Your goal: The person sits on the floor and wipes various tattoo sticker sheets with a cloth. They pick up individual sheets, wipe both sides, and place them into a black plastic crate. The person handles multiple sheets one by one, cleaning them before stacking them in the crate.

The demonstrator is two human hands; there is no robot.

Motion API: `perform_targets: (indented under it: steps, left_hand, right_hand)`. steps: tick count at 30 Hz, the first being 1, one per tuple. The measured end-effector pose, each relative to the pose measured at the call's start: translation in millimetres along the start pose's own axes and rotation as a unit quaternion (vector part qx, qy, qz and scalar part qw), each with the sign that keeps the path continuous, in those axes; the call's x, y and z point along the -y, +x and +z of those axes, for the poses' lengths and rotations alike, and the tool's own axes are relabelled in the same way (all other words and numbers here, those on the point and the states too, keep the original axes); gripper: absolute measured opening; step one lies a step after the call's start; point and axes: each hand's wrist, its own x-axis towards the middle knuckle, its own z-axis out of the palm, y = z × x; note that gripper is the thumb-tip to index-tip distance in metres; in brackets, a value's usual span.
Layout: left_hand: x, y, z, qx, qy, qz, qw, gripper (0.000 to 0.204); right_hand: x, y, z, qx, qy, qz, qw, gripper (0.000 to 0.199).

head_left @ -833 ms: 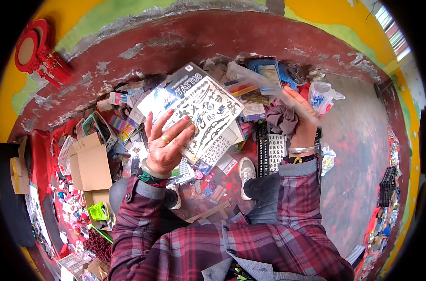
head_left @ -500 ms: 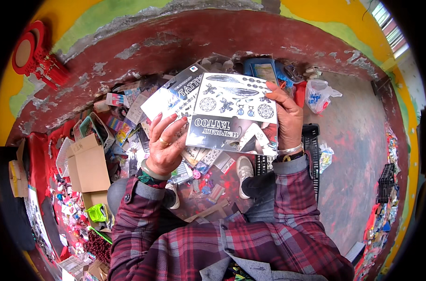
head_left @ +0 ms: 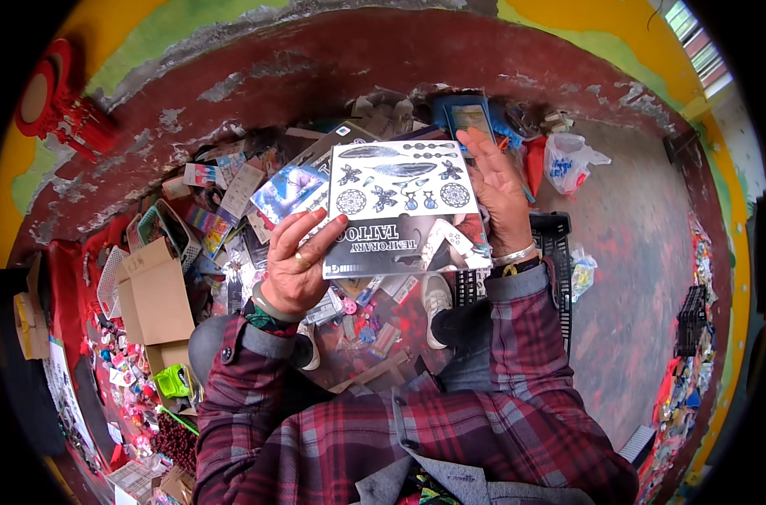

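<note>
A flat grey-and-white sheet of small printed designs is held up in front of me, its picture side toward the camera. My left hand grips its lower left corner, thumb on the front; that hand also holds more sheets behind, one blue-patterned. My right hand lies flat against the sheet's right edge, fingers spread upward. Both wrists wear bangles, and both sleeves are red plaid.
A heap of packets and cards covers the floor beyond. Cardboard boxes stand to the left, a black plastic crate to the right, a white plastic bag beyond it. A red-painted wall curves behind.
The right hand came in from the heap and took hold of the front sheet. That sheet turned and rose closer to the camera, sliding right off the stack in the left hand.
</note>
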Motion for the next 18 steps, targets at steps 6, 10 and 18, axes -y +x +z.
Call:
perform_targets:
  steps: [6, 10, 18]
  left_hand:
    - [4.2, -7.0, -5.0, -0.002, 0.056, -0.025, 0.998, 0.027]
    - [0.1, -1.4, -11.1, 0.019, 0.056, 0.008, 0.998, 0.02]
    - [-2.1, -15.0, 2.2, -0.05, 0.075, -0.014, 0.996, 0.023]
  right_hand:
    - [-9.3, 0.2, -30.9, -0.015, 0.021, 0.243, 0.97, 0.049]
    - [5.9, -10.4, -6.8, 0.04, 0.076, 0.288, 0.954, 0.046]
    - [-5.9, -6.6, -15.6, 0.055, 0.073, 0.291, 0.952, 0.023]
